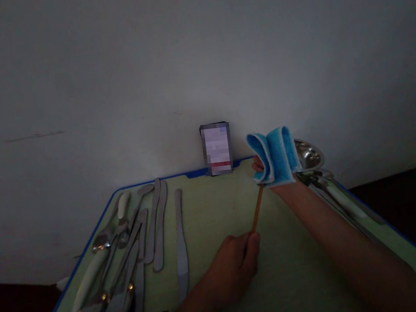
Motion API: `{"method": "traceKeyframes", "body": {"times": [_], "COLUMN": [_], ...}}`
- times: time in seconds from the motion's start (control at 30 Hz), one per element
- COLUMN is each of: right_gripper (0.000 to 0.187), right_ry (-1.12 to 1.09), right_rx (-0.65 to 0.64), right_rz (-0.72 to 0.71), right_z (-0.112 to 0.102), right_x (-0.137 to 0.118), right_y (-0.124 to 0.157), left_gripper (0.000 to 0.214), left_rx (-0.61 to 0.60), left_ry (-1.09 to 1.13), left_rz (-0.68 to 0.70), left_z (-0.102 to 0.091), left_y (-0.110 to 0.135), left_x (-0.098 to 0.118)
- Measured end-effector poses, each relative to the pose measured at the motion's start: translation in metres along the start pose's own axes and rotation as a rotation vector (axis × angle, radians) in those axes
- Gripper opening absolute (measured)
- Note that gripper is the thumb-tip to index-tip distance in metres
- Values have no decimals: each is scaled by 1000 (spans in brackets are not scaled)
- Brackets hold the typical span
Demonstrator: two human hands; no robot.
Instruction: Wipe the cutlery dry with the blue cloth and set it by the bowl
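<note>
My left hand (238, 262) is closed around the lower end of a thin brown stick (258, 208), which slants up to the right. A folded blue cloth (277, 155) with pale edges covers the upper end of the stick. My right hand (257, 164) grips the cloth from behind, with only some fingertips showing at its left side. Whatever the cloth encloses at the stick's top is hidden. Left of my left hand lies a single table knife (181, 244), apart from the other cutlery.
Knives, spoons and other cutlery (129, 260) lie piled on the table's left. A shiny metal bowl (309, 154) and more cutlery (342, 198) are at the right. A phone (216, 149) leans against the wall (181, 54) behind the blue-edged table (213, 200).
</note>
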State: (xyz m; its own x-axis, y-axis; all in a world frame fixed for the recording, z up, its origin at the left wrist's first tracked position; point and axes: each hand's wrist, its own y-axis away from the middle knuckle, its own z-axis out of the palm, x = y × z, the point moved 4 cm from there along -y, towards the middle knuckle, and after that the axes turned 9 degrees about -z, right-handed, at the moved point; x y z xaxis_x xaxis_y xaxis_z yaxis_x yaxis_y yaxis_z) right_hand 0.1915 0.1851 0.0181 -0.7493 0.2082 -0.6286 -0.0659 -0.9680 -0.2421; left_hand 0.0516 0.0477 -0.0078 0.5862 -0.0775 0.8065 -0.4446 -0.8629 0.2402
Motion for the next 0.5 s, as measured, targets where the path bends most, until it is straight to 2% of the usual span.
{"method": "traceKeyframes", "body": {"times": [0.3,0.5], "right_gripper": [33,44], "right_ry": [-33,56], "right_rx": [-21,-60], "right_rz": [7,83], "right_z": [-14,-4], "right_x": [1,20], "right_y": [-5,2], "left_gripper": [41,44], "left_rx": [-63,-61], "left_ry": [-29,64], "left_rz": [19,-26], "left_z": [2,3], "left_y": [0,-1], "left_x": [2,-4]}}
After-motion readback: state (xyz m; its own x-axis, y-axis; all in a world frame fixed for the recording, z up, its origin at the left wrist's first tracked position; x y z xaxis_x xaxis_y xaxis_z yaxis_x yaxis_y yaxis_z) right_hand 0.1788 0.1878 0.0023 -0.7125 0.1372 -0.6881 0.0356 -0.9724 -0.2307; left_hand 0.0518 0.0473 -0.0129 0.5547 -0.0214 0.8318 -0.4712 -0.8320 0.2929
